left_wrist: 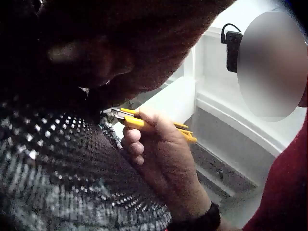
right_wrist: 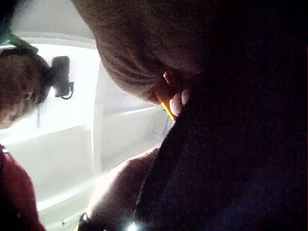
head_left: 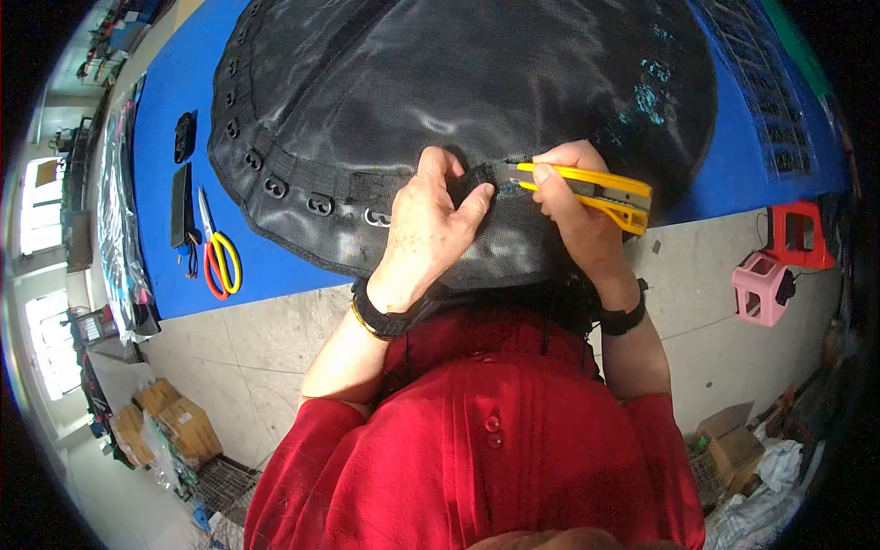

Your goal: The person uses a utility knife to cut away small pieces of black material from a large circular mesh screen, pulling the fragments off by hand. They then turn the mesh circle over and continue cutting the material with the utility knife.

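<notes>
A large round black mesh sheet [head_left: 513,82] with a banded rim lies over the blue table. My left hand [head_left: 426,220] grips it near its front edge, thumb and forefinger at a dark strip on the band. My right hand [head_left: 582,206] holds yellow thread snips [head_left: 605,190], their blades pointing left at that strip, close to my left thumb. In the left wrist view, the two blades of the snips [left_wrist: 126,118] stand slightly apart beside the raised mesh [left_wrist: 62,163]. The right wrist view is mostly dark, with only a bit of yellow handle [right_wrist: 168,111] showing.
Black buckle-like fittings [head_left: 274,187] line the sheet's left rim. Scissors [head_left: 220,252] with red and yellow handles lie on the blue table [head_left: 266,266], beside a black pouch [head_left: 181,206]. A pink stool [head_left: 761,289] and a red stool [head_left: 802,236] stand at right.
</notes>
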The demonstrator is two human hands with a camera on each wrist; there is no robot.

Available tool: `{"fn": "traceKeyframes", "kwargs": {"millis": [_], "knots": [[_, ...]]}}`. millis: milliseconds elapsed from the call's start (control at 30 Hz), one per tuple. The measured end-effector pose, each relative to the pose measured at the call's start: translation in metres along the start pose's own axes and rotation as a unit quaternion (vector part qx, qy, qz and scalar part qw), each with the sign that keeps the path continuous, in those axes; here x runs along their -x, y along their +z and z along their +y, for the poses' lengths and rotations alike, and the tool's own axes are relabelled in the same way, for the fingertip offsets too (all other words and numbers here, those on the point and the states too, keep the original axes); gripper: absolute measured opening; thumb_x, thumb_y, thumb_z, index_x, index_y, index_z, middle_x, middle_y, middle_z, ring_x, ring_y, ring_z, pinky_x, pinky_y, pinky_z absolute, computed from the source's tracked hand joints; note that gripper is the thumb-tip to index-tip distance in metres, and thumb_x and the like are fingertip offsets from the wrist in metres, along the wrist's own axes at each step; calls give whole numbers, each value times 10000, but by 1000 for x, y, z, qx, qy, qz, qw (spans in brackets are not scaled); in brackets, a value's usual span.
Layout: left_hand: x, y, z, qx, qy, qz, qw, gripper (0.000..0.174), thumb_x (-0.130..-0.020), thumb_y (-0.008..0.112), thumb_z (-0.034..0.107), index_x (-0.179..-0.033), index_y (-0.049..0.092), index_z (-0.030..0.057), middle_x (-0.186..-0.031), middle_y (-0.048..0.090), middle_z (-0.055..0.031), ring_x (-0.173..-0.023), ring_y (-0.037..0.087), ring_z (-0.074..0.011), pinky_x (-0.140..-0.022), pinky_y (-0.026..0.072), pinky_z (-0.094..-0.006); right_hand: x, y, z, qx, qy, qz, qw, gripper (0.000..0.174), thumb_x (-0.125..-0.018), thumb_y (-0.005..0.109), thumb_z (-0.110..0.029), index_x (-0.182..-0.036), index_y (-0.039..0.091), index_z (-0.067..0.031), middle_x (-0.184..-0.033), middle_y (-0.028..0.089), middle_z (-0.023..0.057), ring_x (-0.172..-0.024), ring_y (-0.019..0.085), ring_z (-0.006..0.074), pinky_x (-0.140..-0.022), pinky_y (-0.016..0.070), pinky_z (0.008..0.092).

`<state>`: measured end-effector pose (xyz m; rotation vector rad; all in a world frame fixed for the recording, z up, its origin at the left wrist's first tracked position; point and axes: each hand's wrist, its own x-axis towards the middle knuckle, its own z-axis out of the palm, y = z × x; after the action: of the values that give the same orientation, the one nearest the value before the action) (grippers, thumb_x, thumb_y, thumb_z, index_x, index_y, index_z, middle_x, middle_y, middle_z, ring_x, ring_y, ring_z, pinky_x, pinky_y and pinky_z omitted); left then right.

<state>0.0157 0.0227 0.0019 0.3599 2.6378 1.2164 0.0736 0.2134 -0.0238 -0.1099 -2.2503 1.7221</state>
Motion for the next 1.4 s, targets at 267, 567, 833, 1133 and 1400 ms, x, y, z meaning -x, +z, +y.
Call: {"fn": "traceKeyframes", "kwargs": {"millis": [267, 567, 833, 1133, 1400], "knots": [[-2, 2, -7, 40, -9, 2, 999, 318, -868, 793, 170, -1006, 530, 55, -813, 626, -126, -767, 616, -247, -742, 500, -378, 2, 0, -9, -19, 18, -12, 1000, 50, -977, 631, -84, -961, 604, -45, -916, 618, 50, -849, 628, 156, -781, 510, 304], [-2, 5, -13, 59, 19, 17, 998, 315, -862, 788, 165, -1010, 532, 57, -821, 619, -114, -748, 583, -221, -733, 492, -368, 0, 1, -4, 16, -62, -33, 997, 48, -976, 623, -69, -990, 583, -48, -932, 598, 47, -851, 612, 153, -794, 503, 304], [-2, 4, -11, 65, 3, 11, 998, 301, -857, 784, 152, -993, 534, 55, -818, 609, -102, -774, 574, -212, -750, 487, -361, -2, 0, -2, 24, -86, -39, 995, 60, -966, 629, -70, -969, 570, -56, -877, 577, 32, -802, 588, 139, -748, 491, 303], [-3, 6, -13, 68, 12, 23, 997, 298, -852, 783, 142, -986, 532, 52, -829, 609, -101, -799, 587, -214, -774, 491, -361, -1, -1, -3, 11, -85, -41, 996, 59, -961, 634, -68, -948, 578, -57, -867, 575, 29, -795, 581, 131, -743, 487, 297], [-3, 3, -9, 66, -9, 14, 998, 289, -850, 777, 127, -982, 530, 53, -815, 593, -85, -776, 565, -200, -752, 482, -356, -1, -2, 0, 18, -78, -43, 996, 57, -963, 630, -61, -944, 577, -54, -894, 576, 35, -818, 585, 141, -751, 486, 302]]}}
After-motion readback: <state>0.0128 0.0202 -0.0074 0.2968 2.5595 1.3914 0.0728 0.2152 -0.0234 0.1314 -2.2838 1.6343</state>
